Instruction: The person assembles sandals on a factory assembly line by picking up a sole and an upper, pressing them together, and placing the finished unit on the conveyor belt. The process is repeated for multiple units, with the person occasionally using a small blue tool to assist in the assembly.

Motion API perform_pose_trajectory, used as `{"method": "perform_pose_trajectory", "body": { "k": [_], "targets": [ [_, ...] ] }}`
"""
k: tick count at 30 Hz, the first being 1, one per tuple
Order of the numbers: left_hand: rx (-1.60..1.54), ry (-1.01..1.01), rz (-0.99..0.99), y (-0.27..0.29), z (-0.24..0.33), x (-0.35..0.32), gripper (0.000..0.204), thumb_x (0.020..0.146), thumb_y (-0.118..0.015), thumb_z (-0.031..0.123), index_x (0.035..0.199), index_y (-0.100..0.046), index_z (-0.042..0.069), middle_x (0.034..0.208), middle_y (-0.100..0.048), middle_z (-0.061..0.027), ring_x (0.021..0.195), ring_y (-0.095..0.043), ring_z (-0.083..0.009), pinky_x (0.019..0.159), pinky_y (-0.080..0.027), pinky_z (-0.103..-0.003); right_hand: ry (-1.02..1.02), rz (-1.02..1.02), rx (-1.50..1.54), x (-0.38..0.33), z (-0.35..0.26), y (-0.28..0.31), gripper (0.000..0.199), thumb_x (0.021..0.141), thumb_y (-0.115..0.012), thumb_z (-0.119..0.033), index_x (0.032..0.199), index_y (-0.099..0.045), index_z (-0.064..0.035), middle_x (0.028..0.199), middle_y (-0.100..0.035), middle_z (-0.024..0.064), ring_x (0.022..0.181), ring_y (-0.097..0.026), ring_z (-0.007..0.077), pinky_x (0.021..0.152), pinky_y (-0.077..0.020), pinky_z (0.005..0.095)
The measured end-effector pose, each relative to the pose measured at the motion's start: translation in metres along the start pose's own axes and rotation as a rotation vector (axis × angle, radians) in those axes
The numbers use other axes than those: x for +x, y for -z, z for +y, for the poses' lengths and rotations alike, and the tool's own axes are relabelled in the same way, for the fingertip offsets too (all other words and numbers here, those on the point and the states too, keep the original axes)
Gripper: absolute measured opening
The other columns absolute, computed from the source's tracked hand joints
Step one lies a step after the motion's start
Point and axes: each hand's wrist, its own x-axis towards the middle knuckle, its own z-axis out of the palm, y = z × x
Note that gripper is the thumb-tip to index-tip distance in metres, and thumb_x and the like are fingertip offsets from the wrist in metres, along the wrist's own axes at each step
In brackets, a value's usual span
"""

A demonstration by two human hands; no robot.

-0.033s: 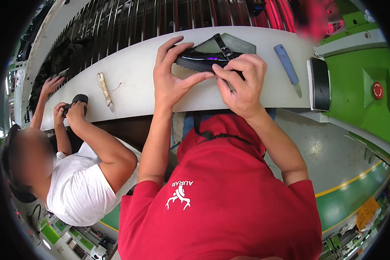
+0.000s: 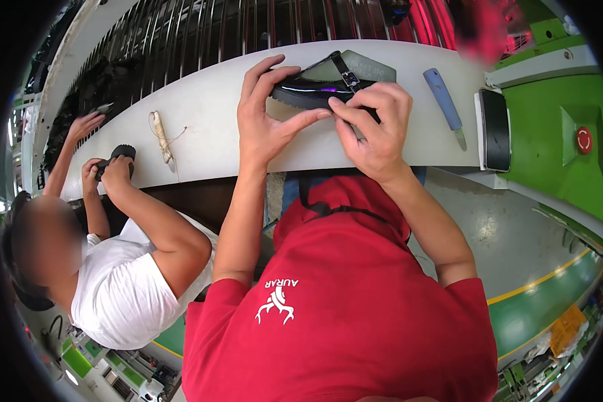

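A black patent shoe [image 2: 305, 88] with a buckled strap is fitted on a grey-green shoe last [image 2: 368, 67], its toe to the left and its ridged sole facing me. My left hand [image 2: 264, 110] grips the toe end: the fingers reach over the toe and the thumb stretches along under the sole edge. From the right, my right hand [image 2: 382, 127] closes on the heel side with curled fingers. Its index fingertip and thumb meet near my left thumb tip at the sole edge. Anything tiny pinched there is too small to make out.
On the white worktop [image 2: 208, 127] lie a blue-handled knife [image 2: 442, 97] and a cloth-wrapped knife [image 2: 161, 137] with loose string. A black tray-like object [image 2: 494, 130] stands by a green machine with a red button [image 2: 584, 139]. Metal rollers [image 2: 248, 30] run behind. A co-worker [image 2: 130, 281] handles a dark shoe [image 2: 117, 161].
My hands and the shoe hold almost the same pose. At the far left, a raised hand has shifted slightly up and to the right.
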Motion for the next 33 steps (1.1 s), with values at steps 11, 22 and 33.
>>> {"method": "perform_pose_trajectory", "body": {
  "k": [11,22,33],
  "targets": [
    [0.035,-0.042,-0.021,0.004,0.0,-0.003,0.074,0.066,-0.108,0.025,0.129,-0.076,0.003,0.15,-0.067,-0.0161,0.131,-0.069,-0.0299,0.109,-0.059,-0.043,-0.255,-0.332,0.142,0.03,0.028,0.043,0.116,0.063,-0.108,-0.036,0.163,-0.056,-0.0081,0.153,-0.059,0.0168,0.139,-0.062,0.0366,0.115,-0.0551,0.047],
    [-0.002,0.014,-0.008,0.0,0.002,-0.002,0.072,0.064,-0.109,0.033,0.122,-0.077,0.005,0.144,-0.07,-0.0165,0.134,-0.068,-0.035,0.11,-0.057,-0.047,-0.245,-0.248,0.173,0.026,0.035,0.037,0.105,0.06,-0.109,-0.043,0.15,-0.069,-0.0071,0.144,-0.065,0.013,0.13,-0.068,0.034,0.108,-0.0587,0.0464],
    [0.458,-0.362,-0.385,0.026,0.044,0.055,0.11,0.05,-0.11,0.041,0.146,-0.065,0.01,0.159,-0.059,-0.0177,0.153,-0.051,-0.045,0.124,-0.044,-0.055,-0.296,-0.251,0.199,0.02,0.028,0.041,0.113,0.059,-0.109,-0.041,0.156,-0.063,-0.0074,0.146,-0.064,0.0153,0.136,-0.065,0.0349,0.114,-0.0546,0.046]
  ]
}}
